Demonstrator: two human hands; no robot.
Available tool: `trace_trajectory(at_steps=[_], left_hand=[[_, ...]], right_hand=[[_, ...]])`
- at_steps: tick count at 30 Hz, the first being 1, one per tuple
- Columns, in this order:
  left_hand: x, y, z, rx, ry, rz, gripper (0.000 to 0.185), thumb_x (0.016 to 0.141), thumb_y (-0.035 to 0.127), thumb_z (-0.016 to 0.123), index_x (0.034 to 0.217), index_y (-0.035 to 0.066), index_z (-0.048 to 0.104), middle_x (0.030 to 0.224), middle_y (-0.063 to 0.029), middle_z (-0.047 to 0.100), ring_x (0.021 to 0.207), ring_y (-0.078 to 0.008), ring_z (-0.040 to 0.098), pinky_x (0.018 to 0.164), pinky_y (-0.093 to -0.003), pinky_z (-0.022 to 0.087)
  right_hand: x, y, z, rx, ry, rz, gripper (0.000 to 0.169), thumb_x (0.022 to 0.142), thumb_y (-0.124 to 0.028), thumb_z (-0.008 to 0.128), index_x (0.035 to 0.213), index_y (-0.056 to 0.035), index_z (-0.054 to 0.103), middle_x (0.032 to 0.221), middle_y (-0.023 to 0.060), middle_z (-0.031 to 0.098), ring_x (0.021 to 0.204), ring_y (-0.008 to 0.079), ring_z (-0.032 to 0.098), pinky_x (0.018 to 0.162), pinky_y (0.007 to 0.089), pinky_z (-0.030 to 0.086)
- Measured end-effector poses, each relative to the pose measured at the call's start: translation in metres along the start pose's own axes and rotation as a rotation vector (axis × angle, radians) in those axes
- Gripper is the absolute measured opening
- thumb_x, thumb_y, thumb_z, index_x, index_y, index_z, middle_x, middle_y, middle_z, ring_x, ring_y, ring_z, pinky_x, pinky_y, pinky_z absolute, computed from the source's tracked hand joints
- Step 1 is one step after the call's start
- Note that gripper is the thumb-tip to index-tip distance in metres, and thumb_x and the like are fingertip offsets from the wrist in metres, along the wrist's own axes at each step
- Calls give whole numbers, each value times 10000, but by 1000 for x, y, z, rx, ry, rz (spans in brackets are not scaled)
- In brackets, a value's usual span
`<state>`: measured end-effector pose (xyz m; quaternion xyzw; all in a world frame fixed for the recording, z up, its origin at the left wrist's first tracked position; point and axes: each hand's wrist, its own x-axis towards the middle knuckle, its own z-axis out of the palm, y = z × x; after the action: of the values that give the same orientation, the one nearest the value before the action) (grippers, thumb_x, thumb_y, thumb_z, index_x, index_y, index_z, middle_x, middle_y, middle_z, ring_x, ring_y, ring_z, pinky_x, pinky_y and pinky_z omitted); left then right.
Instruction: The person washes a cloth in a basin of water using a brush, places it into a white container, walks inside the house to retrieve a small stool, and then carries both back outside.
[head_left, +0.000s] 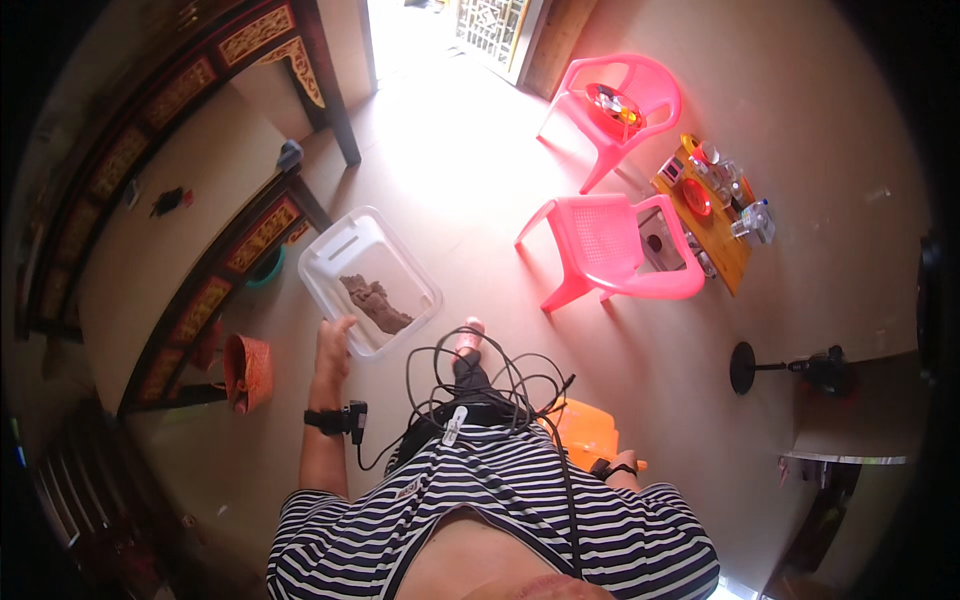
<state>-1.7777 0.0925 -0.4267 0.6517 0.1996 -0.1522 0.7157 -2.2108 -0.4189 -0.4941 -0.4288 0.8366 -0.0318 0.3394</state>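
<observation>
My left hand (334, 346) grips the near left rim of a translucent plastic bin (401, 259), which is tilted and holds a brown, crumbly mass (373, 301). A strap with a small black device circles my left wrist. At my right side, my right hand (625, 461) is closed on the edge or handle of an orange plastic container (585, 431), partly hidden behind my striped shirt. Loops of black cable (499, 375) hang in front of my waist.
Two pink plastic armchairs (600, 232) stand ahead to the right, beside a low wooden table (724, 244) with bottles and a red dish. A black stand fan (817, 371) is at the right. Carved dark wood furniture (202, 307) and a woven basket (251, 367) stand at the left.
</observation>
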Motion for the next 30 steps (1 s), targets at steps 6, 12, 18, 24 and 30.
trace_trajectory(at_steps=[6, 12, 18, 24, 30], left_hand=[[128, 89, 76, -11, 34, -14, 220, 785, 210, 655, 866, 13, 603, 700, -19, 552, 533, -127, 510, 437, -280, 361], [191, 111, 77, 2, 11, 40, 191, 776, 223, 649, 808, 49, 575, 695, -1, 530, 518, -122, 488, 421, -279, 332], [234, 119, 82, -25, -76, -15, 249, 793, 179, 623, 930, -29, 614, 811, -64, 598, 713, -180, 595, 629, -314, 469], [471, 212, 171, 19, -254, -25, 313, 774, 174, 639, 1002, -36, 591, 837, -69, 588, 731, -196, 589, 647, -329, 468], [576, 258, 204, 20, -378, -65, 397, 767, 173, 643, 1090, -38, 550, 944, -90, 581, 855, -211, 582, 768, -334, 469]], right_hand=[[-39, -83, 66, -209, 25, -23, 324, 897, -164, 531, 1106, 67, 620, 1078, 232, 658, 948, 328, 650, 801, 405, 517], [-78, -121, 97, -10, 176, 162, 303, 892, -153, 556, 1085, 67, 636, 1055, 235, 664, 934, 318, 656, 792, 392, 527], [-117, -142, 105, -7, 235, 211, 286, 894, -150, 552, 1104, 23, 640, 1078, 206, 662, 971, 298, 644, 833, 372, 514], [-230, -250, 247, -399, -199, -239, 297, 903, -154, 519, 1163, -64, 633, 1146, 147, 651, 1057, 267, 615, 923, 344, 478], [-386, -371, 282, -727, -660, -1029, 330, 905, -154, 496, 1208, -132, 627, 1197, 99, 643, 1122, 243, 593, 992, 321, 450]])
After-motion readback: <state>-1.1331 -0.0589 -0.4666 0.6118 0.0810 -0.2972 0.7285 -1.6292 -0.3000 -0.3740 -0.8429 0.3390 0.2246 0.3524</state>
